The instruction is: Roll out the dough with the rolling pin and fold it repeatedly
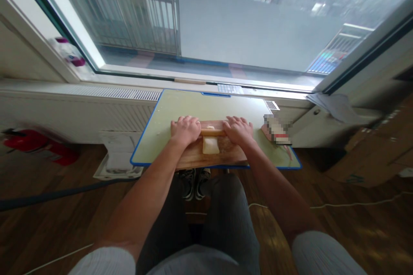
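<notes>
Wooden board point(230, 154), dough point(211, 146) between both grips point(186, 130) point(238, 129)

We get bright light from the window point(206, 30), white reflections in it, blur beside it, dim floor point(284, 232) below it.

Loads of room past my fingertips: the green tabletop point(209, 106) runs bare up to near the window sill point(277, 93), with the window point(226, 30) walling things off behind that. Outside my left hand point(185, 130) there's another open strip to the blue rim. Right hand point(239, 130) gets a smaller gap, then a pixelated item point(277, 132) blocks the way. Between my hands, the rolling pin point(213, 132) bars going straight across low down. I could come in between my forearms, but the dough point(211, 146) sits right there, and my thighs point(227, 206) crowd the space below.
</notes>
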Available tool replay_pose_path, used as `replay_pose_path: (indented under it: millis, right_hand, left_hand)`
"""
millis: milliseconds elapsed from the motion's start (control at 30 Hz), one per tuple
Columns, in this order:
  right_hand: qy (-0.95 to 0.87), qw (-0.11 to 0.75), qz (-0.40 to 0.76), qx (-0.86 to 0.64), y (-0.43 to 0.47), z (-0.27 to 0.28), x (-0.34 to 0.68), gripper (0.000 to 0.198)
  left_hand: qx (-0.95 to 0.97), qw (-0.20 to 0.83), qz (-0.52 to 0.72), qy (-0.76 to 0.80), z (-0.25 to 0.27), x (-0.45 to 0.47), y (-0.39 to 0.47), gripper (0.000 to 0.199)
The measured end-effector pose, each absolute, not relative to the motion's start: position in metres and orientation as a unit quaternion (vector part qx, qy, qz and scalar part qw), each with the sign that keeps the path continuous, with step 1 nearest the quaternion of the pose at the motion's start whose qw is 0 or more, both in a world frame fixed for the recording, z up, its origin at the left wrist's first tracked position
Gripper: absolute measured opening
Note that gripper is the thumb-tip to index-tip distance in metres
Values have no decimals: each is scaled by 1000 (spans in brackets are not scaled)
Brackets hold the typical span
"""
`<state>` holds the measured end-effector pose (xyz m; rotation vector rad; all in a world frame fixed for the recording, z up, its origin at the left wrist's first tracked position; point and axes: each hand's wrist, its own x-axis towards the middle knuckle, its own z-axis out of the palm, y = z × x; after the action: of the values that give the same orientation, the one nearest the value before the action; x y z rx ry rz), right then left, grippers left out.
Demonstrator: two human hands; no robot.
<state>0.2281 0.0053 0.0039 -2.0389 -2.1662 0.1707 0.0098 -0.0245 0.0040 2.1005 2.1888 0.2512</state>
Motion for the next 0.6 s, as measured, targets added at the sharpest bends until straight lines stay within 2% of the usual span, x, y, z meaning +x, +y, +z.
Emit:
replay_pose_path:
  millis: [333,600]
  right_hand:
    - [-739,114,-7,-663,-34,-5,226,60]
    - [-758,82,18,-647,-10,6,223,53]
  left_hand:
    - [675,-9,133,726,-5,15,-50,52]
    - [676,65,76,730,2,7,-13,56]
